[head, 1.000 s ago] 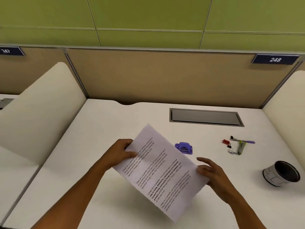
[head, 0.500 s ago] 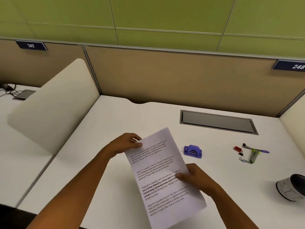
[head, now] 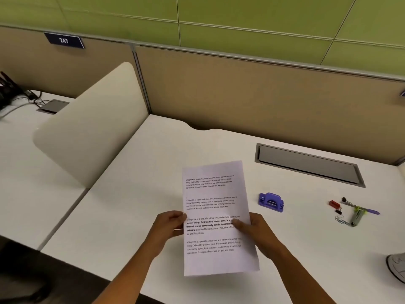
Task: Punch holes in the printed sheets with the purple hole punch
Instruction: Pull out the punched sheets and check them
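Since a moment ago we have swung the printed sheets (head: 215, 218) upright, left of the purple hole punch (head: 271, 202) on the worktop (head: 140, 194); left hand (head: 169, 227) and right hand (head: 255, 232) each pinch a side edge, a two-sided grip suiting light, floppy paper

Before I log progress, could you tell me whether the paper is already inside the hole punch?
No, the printed sheets are held in both hands, apart from the purple hole punch.
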`<state>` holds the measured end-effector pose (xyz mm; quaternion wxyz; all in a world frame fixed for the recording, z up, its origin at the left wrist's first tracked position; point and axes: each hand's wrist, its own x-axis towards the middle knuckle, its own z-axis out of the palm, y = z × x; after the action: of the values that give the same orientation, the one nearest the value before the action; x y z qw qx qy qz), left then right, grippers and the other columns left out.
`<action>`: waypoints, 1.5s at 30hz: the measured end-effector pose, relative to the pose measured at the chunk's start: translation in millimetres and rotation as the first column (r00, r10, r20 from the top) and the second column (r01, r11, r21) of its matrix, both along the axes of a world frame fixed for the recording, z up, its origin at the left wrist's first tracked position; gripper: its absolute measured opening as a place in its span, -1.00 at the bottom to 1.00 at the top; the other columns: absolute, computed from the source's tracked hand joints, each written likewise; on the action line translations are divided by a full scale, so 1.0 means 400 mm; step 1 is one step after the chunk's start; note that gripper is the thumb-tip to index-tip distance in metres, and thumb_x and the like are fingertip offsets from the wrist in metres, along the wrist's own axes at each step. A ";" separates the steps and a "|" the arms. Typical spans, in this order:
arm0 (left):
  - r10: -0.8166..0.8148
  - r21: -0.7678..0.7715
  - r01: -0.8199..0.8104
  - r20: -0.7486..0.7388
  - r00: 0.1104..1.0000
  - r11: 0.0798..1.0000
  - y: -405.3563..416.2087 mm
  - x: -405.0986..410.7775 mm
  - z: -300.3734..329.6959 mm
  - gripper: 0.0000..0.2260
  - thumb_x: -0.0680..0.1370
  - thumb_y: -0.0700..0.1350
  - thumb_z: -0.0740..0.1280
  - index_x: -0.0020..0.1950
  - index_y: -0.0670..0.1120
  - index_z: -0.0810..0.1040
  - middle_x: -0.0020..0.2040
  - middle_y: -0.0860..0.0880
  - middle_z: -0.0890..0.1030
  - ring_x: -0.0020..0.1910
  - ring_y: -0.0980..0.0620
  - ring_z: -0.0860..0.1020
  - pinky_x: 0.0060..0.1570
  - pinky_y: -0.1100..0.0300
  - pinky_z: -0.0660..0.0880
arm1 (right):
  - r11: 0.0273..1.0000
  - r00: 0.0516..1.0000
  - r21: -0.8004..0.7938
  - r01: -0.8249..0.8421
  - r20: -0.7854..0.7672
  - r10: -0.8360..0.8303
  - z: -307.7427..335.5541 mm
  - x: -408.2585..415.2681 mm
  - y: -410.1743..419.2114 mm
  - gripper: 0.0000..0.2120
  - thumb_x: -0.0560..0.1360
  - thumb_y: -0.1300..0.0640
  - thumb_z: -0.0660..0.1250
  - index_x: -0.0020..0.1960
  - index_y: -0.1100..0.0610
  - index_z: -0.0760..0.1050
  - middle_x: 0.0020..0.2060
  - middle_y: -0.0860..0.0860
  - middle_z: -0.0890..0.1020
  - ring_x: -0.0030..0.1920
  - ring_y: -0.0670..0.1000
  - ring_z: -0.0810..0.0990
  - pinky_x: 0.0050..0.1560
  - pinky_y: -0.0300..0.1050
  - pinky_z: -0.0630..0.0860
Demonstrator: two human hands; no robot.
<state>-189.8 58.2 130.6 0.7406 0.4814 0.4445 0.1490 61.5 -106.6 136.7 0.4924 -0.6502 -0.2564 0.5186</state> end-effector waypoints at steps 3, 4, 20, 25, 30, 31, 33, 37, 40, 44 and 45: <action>0.060 0.035 -0.059 -0.011 0.998 0.998 0.009 -0.009 -0.008 -0.84 0.54 -0.16 0.42 0.04 -0.23 0.66 -0.01 -0.16 0.74 0.02 -0.13 0.72 -0.08 0.19 0.65 | 1.000 1.000 -0.002 -0.005 0.010 0.005 -0.012 -0.024 0.023 -0.68 0.44 -0.07 0.51 0.08 0.10 0.67 0.02 0.08 0.75 -0.02 0.15 0.74 -0.08 -0.03 0.67; 0.073 0.043 -0.073 -0.013 0.997 0.996 0.015 -0.014 -0.009 -0.85 0.54 -0.16 0.43 0.04 -0.23 0.66 -0.02 -0.15 0.74 0.01 -0.13 0.72 -0.08 0.18 0.66 | 1.000 1.000 -0.004 -0.008 0.008 0.008 -0.017 -0.032 0.030 -0.69 0.45 -0.06 0.50 0.09 0.10 0.66 0.02 0.08 0.75 -0.02 0.15 0.74 -0.07 -0.03 0.68; 0.095 0.077 -0.091 -0.048 0.994 0.993 0.118 -0.046 -0.044 -0.84 0.52 -0.19 0.45 0.05 -0.24 0.65 -0.04 -0.15 0.75 -0.03 -0.12 0.73 -0.01 0.09 0.67 | 0.999 1.000 -0.032 -0.014 0.002 0.014 -0.052 -0.086 0.110 -0.70 0.52 0.01 0.45 0.19 0.13 0.62 0.07 0.07 0.73 0.04 0.15 0.73 0.10 0.16 0.65; 0.103 0.095 -0.096 -0.077 0.992 0.991 0.160 -0.055 -0.057 -0.87 0.52 -0.20 0.45 0.03 -0.23 0.66 -0.08 -0.13 0.75 -0.08 -0.09 0.73 -0.12 0.19 0.67 | 0.997 1.000 -0.077 0.011 0.003 -0.011 -0.065 -0.112 0.149 -0.71 0.52 0.04 0.45 0.19 0.14 0.61 0.06 0.06 0.74 0.04 0.13 0.73 0.11 0.16 0.64; 0.116 0.113 -0.103 -0.108 0.987 0.988 0.213 -0.070 -0.085 -0.90 0.53 -0.22 0.44 0.01 -0.21 0.67 -0.11 -0.11 0.76 -0.11 -0.07 0.74 -0.18 0.22 0.66 | 0.989 0.997 -0.127 0.080 0.031 -0.077 -0.076 -0.153 0.201 -0.75 0.52 0.07 0.46 0.17 0.12 0.63 0.05 0.05 0.74 0.01 0.09 0.74 0.09 0.11 0.66; 0.120 0.123 -0.104 -0.122 0.985 0.987 0.225 -0.072 -0.094 -0.91 0.53 -0.22 0.44 -0.01 -0.20 0.68 -0.11 -0.11 0.76 -0.12 -0.07 0.74 -0.19 0.22 0.67 | 0.983 0.992 -0.138 0.119 0.046 -0.113 -0.082 -0.163 0.211 -0.76 0.52 0.09 0.46 0.16 0.13 0.62 0.05 0.05 0.74 0.01 0.08 0.74 0.10 0.10 0.66; 0.133 0.158 -0.109 -0.149 0.980 0.981 0.250 -0.076 -0.110 -0.94 0.52 -0.23 0.44 -0.03 -0.18 0.68 -0.11 -0.14 0.75 -0.14 -0.06 0.74 -0.18 0.20 0.67 | 0.967 0.979 -0.162 0.197 0.076 -0.187 -0.094 -0.182 0.231 -0.75 0.52 0.15 0.45 0.18 0.16 0.60 0.07 0.08 0.72 0.03 0.09 0.72 0.13 0.11 0.64; 0.159 0.281 -0.094 -0.216 0.964 0.955 0.292 -0.088 -0.144 -0.78 0.52 -0.22 0.45 0.16 -0.13 0.61 -0.08 -0.18 0.73 -0.13 -0.09 0.72 -0.04 0.01 0.67 | 0.947 0.968 -0.208 0.246 0.095 -0.231 -0.109 -0.212 0.265 -0.76 0.52 0.22 0.45 0.18 0.19 0.58 0.09 0.11 0.71 0.06 0.12 0.70 0.18 0.15 0.61; 0.148 0.362 -0.047 -0.255 0.956 0.931 0.316 -0.089 -0.165 -0.69 0.53 -0.20 0.44 0.28 -0.10 0.58 -0.09 -0.14 0.73 -0.14 -0.04 0.71 0.00 0.01 0.66 | 0.943 0.967 -0.219 0.252 0.085 -0.239 -0.117 -0.227 0.289 -0.76 0.51 0.22 0.45 0.17 0.16 0.57 0.08 0.11 0.70 0.07 0.14 0.70 0.18 0.17 0.61; 0.118 0.435 0.032 -0.313 0.943 0.900 0.350 -0.081 -0.185 -0.66 0.54 -0.19 0.42 0.33 -0.11 0.57 -0.11 -0.10 0.72 -0.19 0.10 0.66 -0.07 0.23 0.58 | 0.937 0.960 -0.218 0.273 0.117 -0.253 -0.129 -0.239 0.317 -0.69 0.53 0.23 0.42 0.26 0.17 0.53 0.08 0.12 0.71 0.06 0.14 0.70 0.18 0.14 0.61; 0.111 0.441 0.045 -0.321 0.941 0.896 0.359 -0.080 -0.190 -0.66 0.54 -0.19 0.42 0.33 -0.12 0.57 -0.10 -0.10 0.72 -0.20 0.11 0.65 -0.07 0.25 0.57 | 0.936 0.961 -0.224 0.272 0.117 -0.252 -0.133 -0.241 0.323 -0.70 0.54 0.23 0.41 0.26 0.17 0.54 0.08 0.11 0.71 0.06 0.13 0.70 0.18 0.14 0.61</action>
<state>-221.8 201.7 54.7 0.5218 0.6476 0.5273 0.1739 -34.9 22.7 83.4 0.4641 -0.7547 -0.1245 0.4467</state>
